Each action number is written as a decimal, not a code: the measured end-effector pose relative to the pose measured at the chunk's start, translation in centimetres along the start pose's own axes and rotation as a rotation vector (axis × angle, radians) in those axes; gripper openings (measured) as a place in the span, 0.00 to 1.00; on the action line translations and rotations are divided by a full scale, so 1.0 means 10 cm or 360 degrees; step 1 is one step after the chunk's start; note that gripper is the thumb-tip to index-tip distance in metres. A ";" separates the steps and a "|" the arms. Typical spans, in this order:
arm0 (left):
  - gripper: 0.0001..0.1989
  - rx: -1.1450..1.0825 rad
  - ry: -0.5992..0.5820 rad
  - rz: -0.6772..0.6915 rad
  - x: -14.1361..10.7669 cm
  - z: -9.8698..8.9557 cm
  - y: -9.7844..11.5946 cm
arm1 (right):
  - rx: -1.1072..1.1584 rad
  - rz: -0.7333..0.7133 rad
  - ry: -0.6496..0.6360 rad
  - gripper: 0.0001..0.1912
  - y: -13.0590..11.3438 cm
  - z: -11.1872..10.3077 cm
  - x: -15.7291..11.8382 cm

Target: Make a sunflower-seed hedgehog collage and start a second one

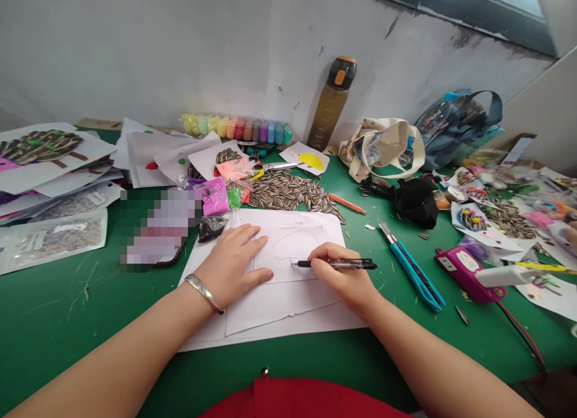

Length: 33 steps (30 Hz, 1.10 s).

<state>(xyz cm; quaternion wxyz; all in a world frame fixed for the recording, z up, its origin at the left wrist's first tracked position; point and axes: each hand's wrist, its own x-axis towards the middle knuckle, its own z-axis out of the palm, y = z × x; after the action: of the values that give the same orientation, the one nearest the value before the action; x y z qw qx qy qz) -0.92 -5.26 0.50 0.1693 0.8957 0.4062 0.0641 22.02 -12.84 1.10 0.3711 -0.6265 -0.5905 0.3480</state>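
Note:
My right hand (345, 280) grips a black pen (354, 263), its tip on a white sheet of paper (279, 298). A thin curved outline (295, 233) is drawn on that sheet, and the tip rests just below it. Flat on the paper's left side lies my left hand (238, 265), fingers spread and a silver bracelet on the wrist. Larger white paper (202, 334) shows underneath, and the upper sheet has a torn lower edge.
Sunflower seeds (291, 190) are heaped behind the paper, beside clay packets (214, 197). A blue craft knife (415, 274) and a magenta device (471, 277) lie right. A pixelated phone (162, 229) lies left. A bottle (331, 102) and bags (383, 148) stand by the wall.

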 end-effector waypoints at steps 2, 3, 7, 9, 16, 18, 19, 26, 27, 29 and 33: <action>0.31 0.0004 -0.0002 0.0001 0.00 0.00 0.00 | 0.0005 0.0000 -0.0009 0.06 0.00 0.00 0.00; 0.31 0.0009 -0.0008 0.0003 0.00 0.00 0.00 | 0.0008 0.0000 -0.0015 0.06 0.00 0.00 0.00; 0.31 0.0015 0.0001 0.0016 0.00 0.01 0.00 | 0.0031 0.0013 -0.0012 0.06 0.00 0.00 -0.01; 0.30 -0.0002 0.0023 0.0016 0.00 0.01 0.00 | 0.0038 0.0019 -0.0022 0.06 0.00 -0.01 -0.01; 0.30 -0.0011 0.0030 0.0009 0.00 0.02 -0.02 | 0.0238 0.0054 0.0179 0.07 0.08 -0.11 0.01; 0.30 -0.0025 0.0046 0.0016 -0.01 0.03 -0.03 | 0.0260 0.0056 0.0216 0.07 0.11 -0.14 0.02; 0.30 -0.0026 0.0047 0.0016 -0.01 0.03 -0.04 | 0.0262 0.0057 0.0233 0.07 0.12 -0.15 0.02; 0.31 0.0005 -0.0003 -0.0003 0.00 0.00 -0.01 | 0.0248 0.0050 0.0574 0.15 0.20 -0.20 0.09; 0.31 0.0001 0.0001 0.0001 0.00 0.00 -0.01 | 0.0225 0.0021 0.0612 0.18 0.23 -0.21 0.11; 0.30 -0.0011 0.0030 0.0022 0.00 0.00 -0.01 | 0.0119 -0.0103 0.0663 0.20 0.30 -0.26 0.13; 0.29 -0.0006 0.0082 0.0062 0.00 0.03 -0.04 | -0.0361 -0.0484 0.0687 0.16 0.46 -0.46 0.14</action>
<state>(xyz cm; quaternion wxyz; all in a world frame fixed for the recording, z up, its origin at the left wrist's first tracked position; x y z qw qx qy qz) -1.16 -5.10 0.06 0.1592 0.9012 0.3927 0.0911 28.33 -11.77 -0.70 0.4637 -0.6279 -0.6201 0.0786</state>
